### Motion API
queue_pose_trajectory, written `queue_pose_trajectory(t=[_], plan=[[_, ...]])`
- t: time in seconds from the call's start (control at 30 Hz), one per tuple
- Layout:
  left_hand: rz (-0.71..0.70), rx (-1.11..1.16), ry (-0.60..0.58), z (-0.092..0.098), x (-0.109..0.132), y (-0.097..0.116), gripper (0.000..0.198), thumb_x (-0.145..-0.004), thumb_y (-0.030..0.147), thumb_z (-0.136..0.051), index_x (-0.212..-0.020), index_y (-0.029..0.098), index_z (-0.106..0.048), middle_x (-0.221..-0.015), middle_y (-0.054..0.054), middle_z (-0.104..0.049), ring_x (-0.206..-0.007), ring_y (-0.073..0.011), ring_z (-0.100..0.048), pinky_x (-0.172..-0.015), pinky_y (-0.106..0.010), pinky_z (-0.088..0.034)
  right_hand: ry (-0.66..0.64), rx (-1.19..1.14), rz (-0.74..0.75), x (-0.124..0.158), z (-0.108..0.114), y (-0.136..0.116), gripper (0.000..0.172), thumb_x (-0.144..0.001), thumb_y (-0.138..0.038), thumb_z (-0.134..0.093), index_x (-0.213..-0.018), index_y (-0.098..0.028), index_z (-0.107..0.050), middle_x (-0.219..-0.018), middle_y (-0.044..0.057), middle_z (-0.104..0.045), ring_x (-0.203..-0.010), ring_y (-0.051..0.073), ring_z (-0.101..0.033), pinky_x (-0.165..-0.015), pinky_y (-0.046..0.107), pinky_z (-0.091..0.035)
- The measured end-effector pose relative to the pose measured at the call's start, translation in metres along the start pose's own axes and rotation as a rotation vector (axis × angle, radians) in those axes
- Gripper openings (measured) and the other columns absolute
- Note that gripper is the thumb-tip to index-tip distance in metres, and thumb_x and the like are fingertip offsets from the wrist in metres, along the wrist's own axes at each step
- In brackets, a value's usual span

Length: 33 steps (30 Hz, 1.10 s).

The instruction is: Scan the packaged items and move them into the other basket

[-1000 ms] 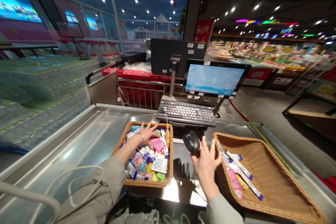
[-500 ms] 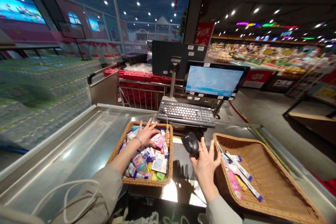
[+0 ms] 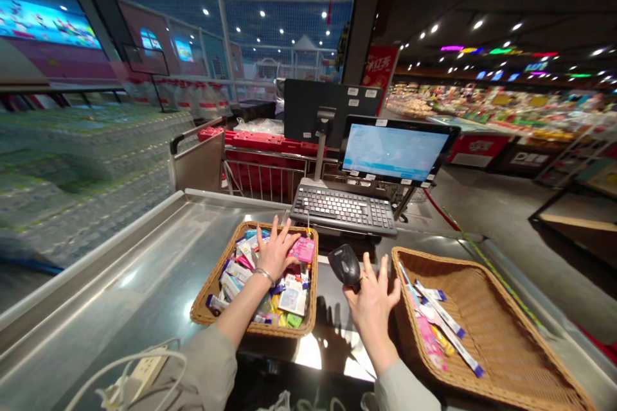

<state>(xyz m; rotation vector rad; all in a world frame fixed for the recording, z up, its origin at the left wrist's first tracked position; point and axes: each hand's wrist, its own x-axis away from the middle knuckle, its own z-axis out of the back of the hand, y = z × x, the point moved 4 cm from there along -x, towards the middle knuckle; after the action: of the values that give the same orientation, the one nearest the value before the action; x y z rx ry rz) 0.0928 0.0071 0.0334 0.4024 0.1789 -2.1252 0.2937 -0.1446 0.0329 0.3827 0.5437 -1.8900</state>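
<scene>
My left hand point(image 3: 274, 252) reaches into the left wicker basket point(image 3: 206, 309), which is full of several small colourful packets. Its fingers point away from me, and its thumb side pinches a pink packet point(image 3: 304, 248) raised over the basket's far right corner. My right hand point(image 3: 373, 305) hovers between the two baskets. It grips a black barcode scanner point(image 3: 344, 264) with thumb and forefinger, the other fingers spread. The right wicker basket point(image 3: 511, 340) holds a few long packets point(image 3: 441, 321) along its left side.
Both baskets sit on a steel checkout counter point(image 3: 144, 270). Behind them are a keyboard point(image 3: 344, 209) and a lit till screen point(image 3: 395, 153). A red trolley point(image 3: 260, 141) stands beyond the counter. A white cable point(image 3: 139, 366) lies at the near left. Shop aisles stretch to the right.
My left hand has shifted right and away from me inside the left basket, bringing the pink packet up to the far right corner. The right hand with the scanner has hardly moved.
</scene>
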Motion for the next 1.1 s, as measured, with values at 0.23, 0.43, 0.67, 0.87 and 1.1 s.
queue_pose_trajectory(t=[0.23, 0.43, 0.67, 0.87, 1.1], plan=[[0.038, 0.029, 0.037, 0.002, 0.002, 0.025, 0.068, -0.074, 0.053, -0.070, -0.136, 0.038, -0.048, -0.156, -0.004, -0.026, -0.145, -0.0421, -0.002, -0.105, -0.077, 0.006, 0.005, -0.037, 0.006, 0.001, 0.006, -0.001, 0.040, -0.078, -0.025, -0.052, -0.117, -0.026, -0.062, -0.143, 0.002, -0.048, -0.143, 0.032, -0.016, -0.107, 0.061, -0.016], [0.052, 0.039, 0.053, 0.000, 0.000, 0.036, 0.070, -0.073, 0.056, -0.068, -0.137, 0.039, -0.047, -0.156, -0.004, -0.025, -0.145, -0.0420, -0.001, -0.105, -0.076, 0.006, -0.008, -0.056, 0.011, 0.002, 0.009, 0.002, 0.039, -0.076, -0.021, -0.054, -0.113, -0.026, -0.064, -0.143, 0.000, -0.047, -0.143, 0.034, -0.018, -0.107, 0.061, -0.013], [0.047, 0.044, 0.071, -0.003, -0.003, 0.043, 0.071, -0.073, 0.057, -0.068, -0.138, 0.039, -0.045, -0.157, -0.004, -0.024, -0.145, -0.0411, -0.003, -0.106, -0.075, 0.009, 0.016, -0.057, 0.047, 0.003, 0.010, 0.005, 0.034, -0.075, -0.022, -0.055, -0.107, -0.025, -0.066, -0.140, 0.004, -0.051, -0.142, 0.034, -0.018, -0.106, 0.061, -0.013], [0.060, 0.050, 0.029, -0.003, -0.006, 0.048, 0.071, -0.075, 0.056, -0.066, -0.140, 0.040, -0.042, -0.158, -0.003, -0.021, -0.145, -0.0398, 0.000, -0.107, -0.073, 0.011, 0.014, -0.076, 0.040, 0.002, 0.010, 0.007, 0.032, -0.075, -0.023, -0.056, -0.106, -0.025, -0.066, -0.139, 0.002, -0.052, -0.142, 0.032, -0.019, -0.107, 0.059, -0.012], [0.064, 0.053, 0.033, -0.003, -0.008, 0.051, 0.069, -0.076, 0.055, -0.066, -0.140, 0.040, -0.043, -0.157, -0.002, -0.021, -0.145, -0.0392, 0.001, -0.107, -0.073, 0.011, -0.004, -0.094, 0.049, 0.001, 0.008, 0.007, 0.032, -0.076, -0.022, -0.056, -0.106, -0.024, -0.065, -0.139, 0.002, -0.053, -0.142, 0.033, -0.019, -0.107, 0.060, -0.011]])
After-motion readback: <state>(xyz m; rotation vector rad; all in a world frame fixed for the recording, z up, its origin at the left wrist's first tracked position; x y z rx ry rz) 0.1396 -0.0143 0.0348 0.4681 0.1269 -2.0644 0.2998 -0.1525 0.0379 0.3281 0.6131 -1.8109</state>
